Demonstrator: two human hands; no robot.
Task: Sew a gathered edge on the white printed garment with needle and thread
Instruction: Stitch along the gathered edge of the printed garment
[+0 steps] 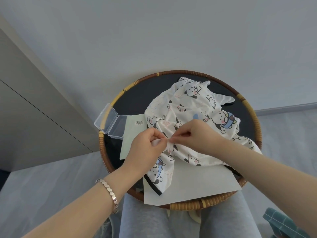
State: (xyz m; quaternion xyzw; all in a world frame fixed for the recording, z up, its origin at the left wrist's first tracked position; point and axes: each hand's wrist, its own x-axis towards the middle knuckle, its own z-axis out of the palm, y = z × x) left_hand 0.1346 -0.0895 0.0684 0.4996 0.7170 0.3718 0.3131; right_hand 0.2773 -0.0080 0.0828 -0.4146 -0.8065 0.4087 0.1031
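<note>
Pale grey wall fills the upper view, with a beige cabinet side running down at 9 o'clock and a grey floor below. On the round worktop, dark-topped with a woven rattan rim, the white printed garment lies crumpled from the centre out toward 1 o'clock, its cartoon dog print facing up and a black-edged hem hanging toward 6 o'clock. Both hands meet at the centre of the worktop on a bunched fold of the cloth. The left hand is closed around the gathered edge, pinching white fabric between thumb and fingers. The right hand pinches narrow at the same fold, fingertips touching those of the left; whether it holds a needle is too small to tell. A silver bracelet circles the left wrist. 2 white sheets lie under the garment, 1 toward 6 o'clock, the other at 9 o'clock bearing a barcode. Just beyond that, at 10 o'clock, an open clear plastic box overhangs the rim. Grey-trousered knees sit beneath the worktop at 6 o'clock.
</note>
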